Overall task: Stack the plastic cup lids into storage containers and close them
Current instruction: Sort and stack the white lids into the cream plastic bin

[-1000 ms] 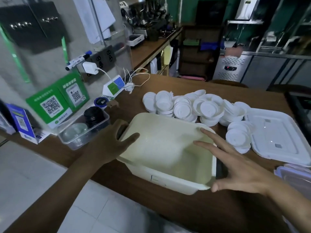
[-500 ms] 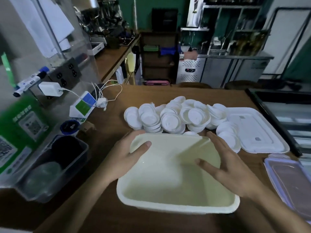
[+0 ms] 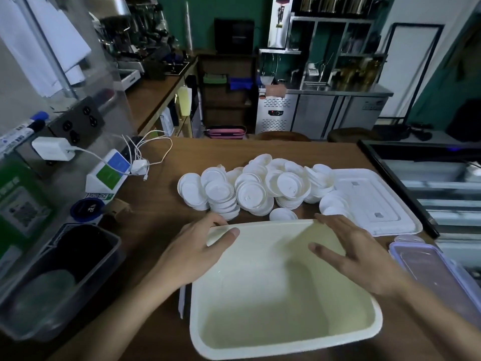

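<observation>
On the wooden table, the empty storage container sits just before the cup lids. The left hand pinches its far-left corner, thumb inside. The right hand rests splayed on the far-right rim. Step in hand: positioning, judged. Next: release, collect 1 lid stack.

4 o'clock: purple-lidded box cut by frame edge. 8 o'clock: clear bin clipped at left; contents too dim, I can't name them. 9 o'clock: QR sign blurred. 12 o'clock: lid pile, lower lids buried. Left hand fingertips drop behind container corner; grip unclear.
</observation>
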Tool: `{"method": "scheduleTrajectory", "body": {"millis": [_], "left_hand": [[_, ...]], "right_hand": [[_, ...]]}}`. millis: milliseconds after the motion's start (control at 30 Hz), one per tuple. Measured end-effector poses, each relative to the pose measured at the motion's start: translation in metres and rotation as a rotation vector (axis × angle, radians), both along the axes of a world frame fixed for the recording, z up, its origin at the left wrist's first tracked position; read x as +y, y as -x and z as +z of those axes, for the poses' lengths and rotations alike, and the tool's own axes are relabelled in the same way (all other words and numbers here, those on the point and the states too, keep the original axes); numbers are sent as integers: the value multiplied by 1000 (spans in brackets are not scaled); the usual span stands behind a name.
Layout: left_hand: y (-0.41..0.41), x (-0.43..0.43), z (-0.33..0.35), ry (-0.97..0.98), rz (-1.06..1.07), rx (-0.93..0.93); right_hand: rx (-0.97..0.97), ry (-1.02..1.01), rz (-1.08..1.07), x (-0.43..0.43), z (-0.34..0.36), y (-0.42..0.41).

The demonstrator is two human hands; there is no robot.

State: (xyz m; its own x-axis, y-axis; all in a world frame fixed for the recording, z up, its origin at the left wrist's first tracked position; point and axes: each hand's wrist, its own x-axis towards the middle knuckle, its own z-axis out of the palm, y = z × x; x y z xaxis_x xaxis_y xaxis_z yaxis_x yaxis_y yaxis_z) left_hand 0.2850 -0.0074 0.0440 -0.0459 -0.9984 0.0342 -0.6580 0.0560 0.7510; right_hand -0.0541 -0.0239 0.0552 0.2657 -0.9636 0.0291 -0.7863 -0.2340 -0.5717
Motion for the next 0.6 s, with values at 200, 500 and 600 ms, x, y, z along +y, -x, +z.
{"method": "scheduleTrajectory", "body": {"millis": [200,500,600], "left_hand": [[23,5,-2,9,-46,-9],[49,-21,17,-72,-191,-39],[46,-51,25,-78,-183,6]], "right_hand": [[33,25,20,-5,-6,13],[1,59,37,-35,-8,41],[-48,72,12,-58,-6,54]]}}
